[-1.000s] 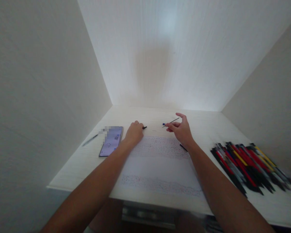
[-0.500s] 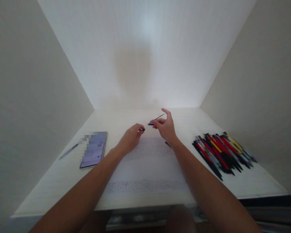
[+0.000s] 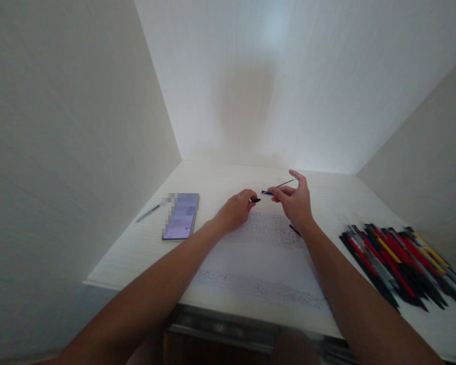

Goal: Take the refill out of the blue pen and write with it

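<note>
My left hand [image 3: 235,210] is closed in a pinch over the top of the written sheet, with a small black pen part [image 3: 256,200] sticking out from its fingertips. Just to the right, my right hand [image 3: 294,200] pinches a thin dark rod that looks like a pen refill [image 3: 285,183], which slants up past a raised finger. At its fingertips is a short blue piece [image 3: 266,192]; whether it is held or lies on the table I cannot tell. A black pen part [image 3: 295,230] lies by my right wrist. Beneath my forearms is a sheet of paper [image 3: 262,258] covered in handwriting.
On the right lies a pile of pens [image 3: 395,258] in black, red, yellow and grey. A phone [image 3: 182,218] with a lit screen rests at the left, beside a single slim pen [image 3: 148,213]. Pale walls [image 3: 251,116] enclose the white table [image 3: 117,258] at the back and sides.
The camera has turned left and tilted, so everything sits further right in view. The black part in my left hand shows more. My hands keep nearly the same grip and distance apart.
</note>
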`<state>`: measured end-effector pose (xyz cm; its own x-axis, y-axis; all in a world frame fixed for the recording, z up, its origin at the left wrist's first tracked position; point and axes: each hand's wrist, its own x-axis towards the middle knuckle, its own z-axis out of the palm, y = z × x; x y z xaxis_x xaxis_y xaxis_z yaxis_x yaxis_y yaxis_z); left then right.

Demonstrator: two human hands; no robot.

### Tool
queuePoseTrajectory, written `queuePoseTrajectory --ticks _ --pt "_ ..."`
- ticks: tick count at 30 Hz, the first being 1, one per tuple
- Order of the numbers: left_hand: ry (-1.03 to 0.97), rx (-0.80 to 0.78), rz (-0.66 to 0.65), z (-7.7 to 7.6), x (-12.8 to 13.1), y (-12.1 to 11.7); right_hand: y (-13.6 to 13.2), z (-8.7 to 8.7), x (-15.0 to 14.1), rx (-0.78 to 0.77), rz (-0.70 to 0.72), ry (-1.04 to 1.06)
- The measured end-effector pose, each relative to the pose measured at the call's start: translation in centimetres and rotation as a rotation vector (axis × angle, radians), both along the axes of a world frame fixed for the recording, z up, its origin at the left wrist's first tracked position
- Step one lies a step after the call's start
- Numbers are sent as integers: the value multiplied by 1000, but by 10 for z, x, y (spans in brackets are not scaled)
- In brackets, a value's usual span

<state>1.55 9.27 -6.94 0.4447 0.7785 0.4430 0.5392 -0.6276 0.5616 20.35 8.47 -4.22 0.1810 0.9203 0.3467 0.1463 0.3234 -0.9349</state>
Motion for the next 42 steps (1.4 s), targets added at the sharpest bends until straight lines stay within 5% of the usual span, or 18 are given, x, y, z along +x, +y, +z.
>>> queuePoseTrajectory --ticks 27,42 --pt "8 21 115 -4 -5 6 -10 7 -11 48 18 -101" --pt "42 43 76 -3 -4 6 -17 9 -16 80 -20 -217"
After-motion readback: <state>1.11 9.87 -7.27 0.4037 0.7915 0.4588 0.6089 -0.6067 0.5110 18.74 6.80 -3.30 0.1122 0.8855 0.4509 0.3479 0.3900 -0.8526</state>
